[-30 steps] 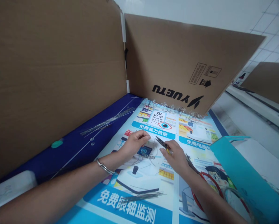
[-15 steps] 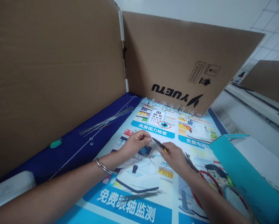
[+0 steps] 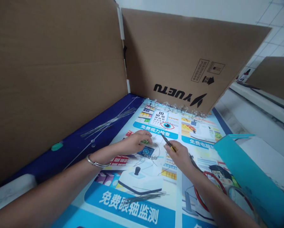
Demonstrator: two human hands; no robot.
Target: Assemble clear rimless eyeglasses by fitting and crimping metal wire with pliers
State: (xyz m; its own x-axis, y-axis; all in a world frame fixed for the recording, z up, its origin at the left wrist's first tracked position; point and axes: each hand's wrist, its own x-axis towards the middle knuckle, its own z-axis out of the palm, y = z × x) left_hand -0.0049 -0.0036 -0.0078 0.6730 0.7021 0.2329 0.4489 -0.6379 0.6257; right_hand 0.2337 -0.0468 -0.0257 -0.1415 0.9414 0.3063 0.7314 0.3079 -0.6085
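Note:
My right hand is closed round yellow-and-black pliers, whose dark jaws point up and left. To the left, my left hand has its fingers curled over the printed mat; whether anything is between them cannot be made out. Below and between the hands, thin wires with small clear beads lie on the mat. A bundle of cut wires rests nearer the front. Further wires lie on the dark blue cloth at the left.
Cardboard panels stand behind and left. Clear wire-and-bead pieces line the back panel's foot. Red-handled pliers and a wire coil lie beside my right forearm, near a teal box. A white object sits front left.
My hands have moved apart: the left has shifted left, and the right, with the pliers, slightly right. The pliers' tip has left my left fingertips.

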